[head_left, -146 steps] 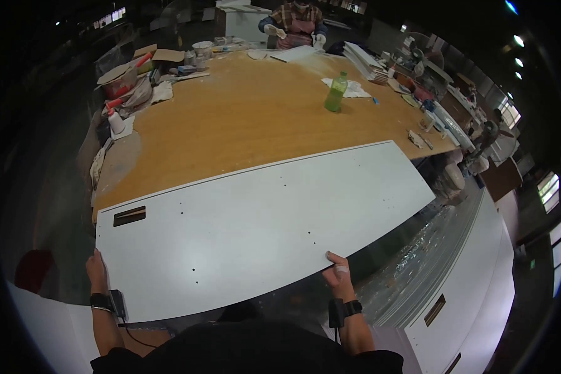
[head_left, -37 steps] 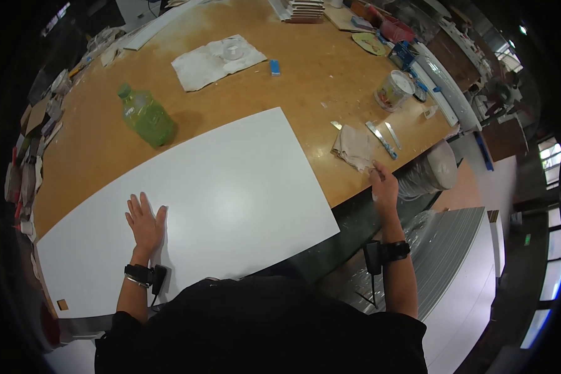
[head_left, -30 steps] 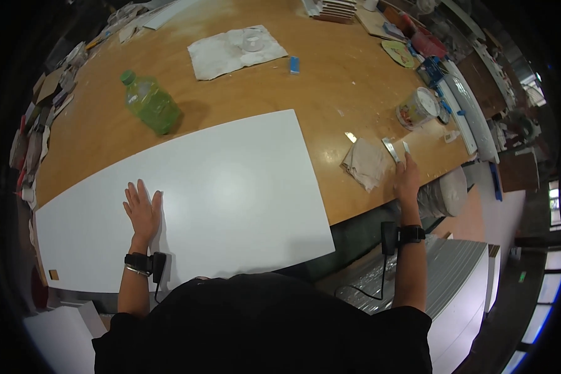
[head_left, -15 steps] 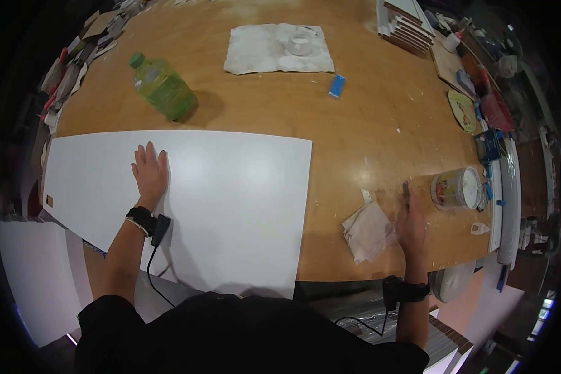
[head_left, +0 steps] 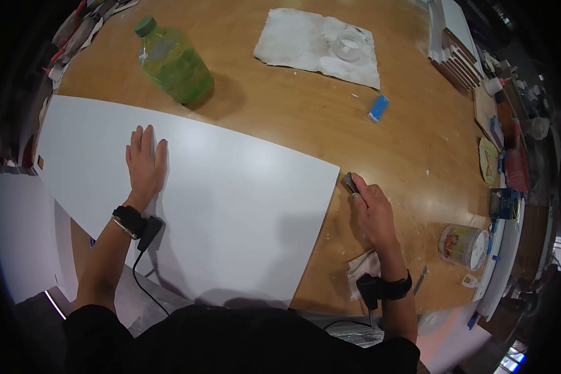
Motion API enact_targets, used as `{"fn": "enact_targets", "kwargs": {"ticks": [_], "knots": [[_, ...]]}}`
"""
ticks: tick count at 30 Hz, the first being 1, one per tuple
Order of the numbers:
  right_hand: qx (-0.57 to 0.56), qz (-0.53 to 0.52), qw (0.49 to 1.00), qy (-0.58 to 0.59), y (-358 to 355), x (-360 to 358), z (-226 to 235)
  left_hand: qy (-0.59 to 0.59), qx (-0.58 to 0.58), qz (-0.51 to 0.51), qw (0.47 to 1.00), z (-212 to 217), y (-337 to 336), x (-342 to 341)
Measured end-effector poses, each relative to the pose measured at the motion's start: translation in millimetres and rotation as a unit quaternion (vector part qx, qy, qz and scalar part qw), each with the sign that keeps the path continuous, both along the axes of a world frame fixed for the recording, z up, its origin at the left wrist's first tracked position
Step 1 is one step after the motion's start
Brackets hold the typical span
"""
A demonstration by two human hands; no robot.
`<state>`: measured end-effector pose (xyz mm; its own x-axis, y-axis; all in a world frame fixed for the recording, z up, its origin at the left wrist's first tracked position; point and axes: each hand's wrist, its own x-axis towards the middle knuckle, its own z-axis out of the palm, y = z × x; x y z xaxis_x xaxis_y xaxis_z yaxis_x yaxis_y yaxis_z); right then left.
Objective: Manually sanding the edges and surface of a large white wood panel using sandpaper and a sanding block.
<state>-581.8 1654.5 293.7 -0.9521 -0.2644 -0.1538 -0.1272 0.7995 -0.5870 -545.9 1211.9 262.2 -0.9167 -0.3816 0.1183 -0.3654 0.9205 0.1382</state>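
So the white board point(head_left: 193, 206) lay flat on the wooden table point(head_left: 293, 118), its near edge hanging past the table's front edge toward the person. Left hand point(head_left: 145, 165) was flat on the board's left part, palm down, fingers straight and together, gripping nothing. Right hand point(head_left: 371, 212) was on the table just off the board's right corner, fingers curled around a small dark block point(head_left: 350, 182), which sat right at that corner; couldn't tell if the block touched the board. A crumpled white cloth point(head_left: 361, 268) lay under the right wrist. Both wrists wore black bands, a cable hanging from the left one. A green bottle point(head_left: 171, 59) lay on its side beyond the board, near its far edge but apart from it. Farther back a white rag point(head_left: 311, 47) was spread out with a clear tape roll point(head_left: 349, 45) on it, and a small blue piece point(head_left: 378, 107) lay to its right. A clear jar point(head_left: 464, 246) stood near the table's right end, well apart from the right hand
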Motion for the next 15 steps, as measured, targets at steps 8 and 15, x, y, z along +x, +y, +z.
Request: {"fn": "enact_targets", "kwargs": {"ticks": [8,15], "knots": [[-0.011,0.013,0.999,0.029,-11.0,-11.5,-6.7,-0.007,-0.012,0.003,1.000,-5.5,-1.0,-2.9],[0.035,0.008,0.997,0.075,-11.7,-12.6,-7.5,-0.013,-0.013,0.007,1.000,-6.1,-2.5,-3.1]]}}
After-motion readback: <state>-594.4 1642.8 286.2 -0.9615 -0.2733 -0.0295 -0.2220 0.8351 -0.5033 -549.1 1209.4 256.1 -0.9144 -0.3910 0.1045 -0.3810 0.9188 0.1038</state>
